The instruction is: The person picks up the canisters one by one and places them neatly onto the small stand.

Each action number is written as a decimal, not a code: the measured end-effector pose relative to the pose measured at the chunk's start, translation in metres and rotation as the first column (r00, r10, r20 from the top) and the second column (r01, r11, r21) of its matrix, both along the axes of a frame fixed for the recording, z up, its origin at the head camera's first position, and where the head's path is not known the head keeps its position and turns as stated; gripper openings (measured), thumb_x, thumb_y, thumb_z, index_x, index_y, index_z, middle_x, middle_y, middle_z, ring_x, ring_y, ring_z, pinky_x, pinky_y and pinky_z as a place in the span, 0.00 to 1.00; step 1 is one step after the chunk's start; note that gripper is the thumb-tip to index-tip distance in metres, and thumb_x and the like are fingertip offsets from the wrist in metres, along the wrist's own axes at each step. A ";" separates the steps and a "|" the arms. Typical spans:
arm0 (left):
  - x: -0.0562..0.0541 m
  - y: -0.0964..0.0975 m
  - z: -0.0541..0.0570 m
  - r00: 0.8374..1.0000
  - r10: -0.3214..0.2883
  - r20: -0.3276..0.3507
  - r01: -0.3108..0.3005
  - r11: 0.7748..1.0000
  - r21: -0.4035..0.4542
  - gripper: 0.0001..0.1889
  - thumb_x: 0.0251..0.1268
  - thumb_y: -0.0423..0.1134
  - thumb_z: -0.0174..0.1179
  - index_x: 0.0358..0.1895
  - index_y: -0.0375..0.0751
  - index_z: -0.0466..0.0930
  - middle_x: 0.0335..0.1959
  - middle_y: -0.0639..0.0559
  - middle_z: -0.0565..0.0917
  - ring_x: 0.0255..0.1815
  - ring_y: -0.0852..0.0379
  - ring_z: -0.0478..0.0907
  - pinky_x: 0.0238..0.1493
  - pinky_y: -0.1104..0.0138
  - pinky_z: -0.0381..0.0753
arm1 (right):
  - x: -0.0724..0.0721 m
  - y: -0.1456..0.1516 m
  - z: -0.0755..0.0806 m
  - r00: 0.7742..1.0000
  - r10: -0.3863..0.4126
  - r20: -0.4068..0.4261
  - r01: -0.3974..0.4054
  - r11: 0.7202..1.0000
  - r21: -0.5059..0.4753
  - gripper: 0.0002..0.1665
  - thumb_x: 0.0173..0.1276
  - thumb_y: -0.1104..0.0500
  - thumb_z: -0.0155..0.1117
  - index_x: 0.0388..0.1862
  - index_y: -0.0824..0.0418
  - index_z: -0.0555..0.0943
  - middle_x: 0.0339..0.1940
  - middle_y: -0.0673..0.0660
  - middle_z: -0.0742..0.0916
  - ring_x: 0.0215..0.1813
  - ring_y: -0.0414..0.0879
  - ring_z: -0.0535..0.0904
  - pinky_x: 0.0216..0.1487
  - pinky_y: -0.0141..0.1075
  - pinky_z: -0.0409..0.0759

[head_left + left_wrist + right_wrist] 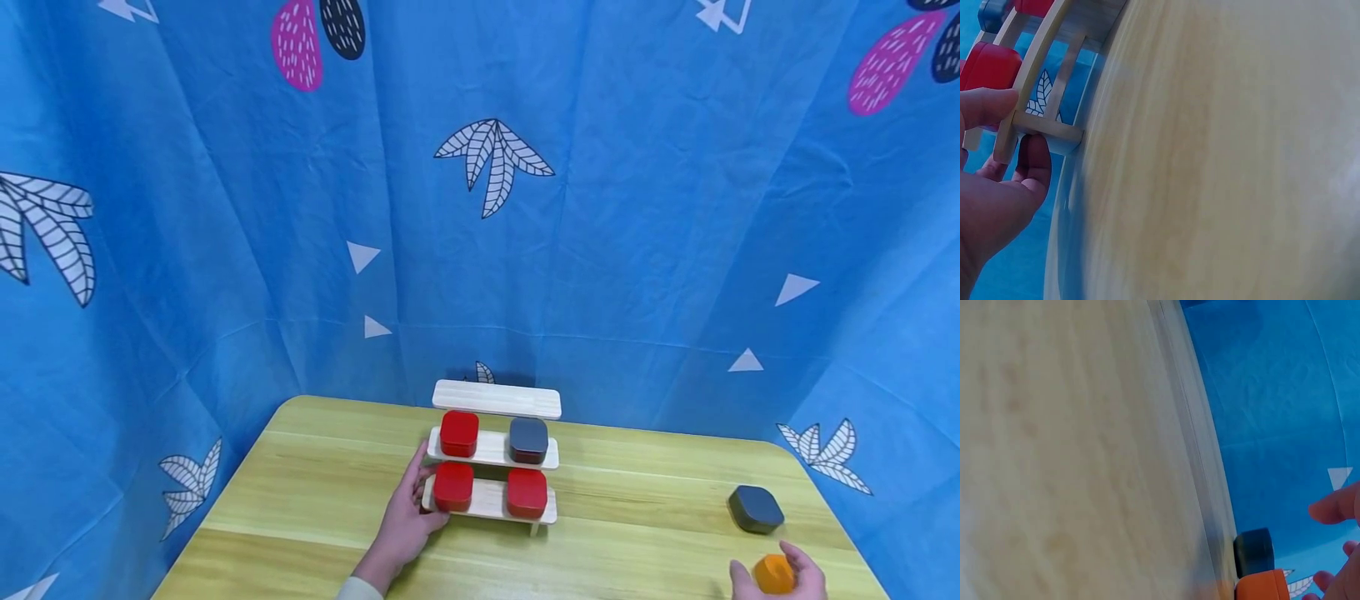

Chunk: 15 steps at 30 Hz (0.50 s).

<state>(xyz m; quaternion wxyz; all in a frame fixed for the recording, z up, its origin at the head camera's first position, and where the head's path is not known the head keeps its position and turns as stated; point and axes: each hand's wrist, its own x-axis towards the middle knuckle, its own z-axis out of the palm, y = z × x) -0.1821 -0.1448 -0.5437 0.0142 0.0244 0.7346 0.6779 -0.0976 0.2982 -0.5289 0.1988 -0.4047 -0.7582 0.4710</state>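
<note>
My left hand (405, 525) grips the left side of a small wooden tiered rack (495, 398). In the left wrist view, the thumb lies near a slanted side bar (1038, 59) and the fingers curl beneath the end of a crosspiece. Two rounded red blocks (453, 487) sit on the lowest shelf. On the middle shelf are another red block (459, 433) and a dark grey one (528, 439); the top shelf is bare. At the far right, my right hand (807, 578) has thumb and fingers spread around an orange block (774, 573). The right wrist view shows those fingers (1334, 506) apart from it.
A dark grey block (756, 509) lies on the wooden table (637, 508), just beyond the orange one. Blue patterned cloth (637, 208) hangs behind the table and along both sides, close to its back edge.
</note>
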 end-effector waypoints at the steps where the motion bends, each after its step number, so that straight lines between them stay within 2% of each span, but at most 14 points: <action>1: 0.000 0.000 0.000 1.000 -0.002 -0.001 0.002 1.000 0.001 0.59 0.51 0.15 0.65 0.82 0.62 0.46 0.68 0.45 0.69 0.67 0.41 0.67 0.60 0.52 0.75 | 0.000 0.003 0.000 0.999 0.015 0.037 -0.015 1.000 0.015 0.49 0.62 0.60 0.69 0.77 0.69 0.56 0.65 0.77 0.66 0.59 0.74 0.64 0.60 0.67 0.67; 4: 0.001 0.000 0.001 1.000 -0.003 0.005 0.003 1.000 0.006 0.59 0.50 0.15 0.65 0.82 0.62 0.46 0.68 0.45 0.69 0.67 0.41 0.66 0.60 0.52 0.75 | 0.001 0.012 -0.003 0.990 0.046 0.134 -0.054 0.997 0.057 0.53 0.60 0.56 0.71 0.78 0.67 0.55 0.58 0.78 0.66 0.54 0.74 0.65 0.53 0.68 0.70; 6: 0.001 0.000 0.002 1.000 -0.004 0.008 0.004 1.000 0.009 0.59 0.50 0.15 0.65 0.82 0.62 0.46 0.68 0.45 0.69 0.68 0.41 0.66 0.61 0.52 0.75 | 0.000 0.021 -0.011 0.985 0.060 0.163 -0.074 0.994 0.084 0.54 0.58 0.55 0.72 0.78 0.67 0.55 0.57 0.78 0.66 0.53 0.73 0.65 0.51 0.67 0.70; 10: 0.001 0.000 0.003 1.000 -0.004 0.016 0.004 1.000 0.020 0.59 0.50 0.15 0.65 0.82 0.61 0.46 0.69 0.45 0.68 0.68 0.41 0.65 0.61 0.52 0.75 | -0.001 0.039 -0.026 0.984 0.102 0.144 -0.115 0.989 0.090 0.55 0.58 0.54 0.74 0.77 0.70 0.55 0.57 0.77 0.67 0.53 0.72 0.67 0.49 0.65 0.71; 15: 0.001 0.000 0.004 1.000 -0.007 0.007 0.006 1.000 0.022 0.59 0.50 0.15 0.65 0.81 0.62 0.47 0.69 0.45 0.68 0.68 0.41 0.65 0.61 0.52 0.75 | -0.006 0.059 -0.045 0.987 0.130 0.095 -0.134 0.990 0.040 0.59 0.55 0.53 0.77 0.76 0.73 0.54 0.59 0.77 0.68 0.53 0.71 0.69 0.48 0.63 0.72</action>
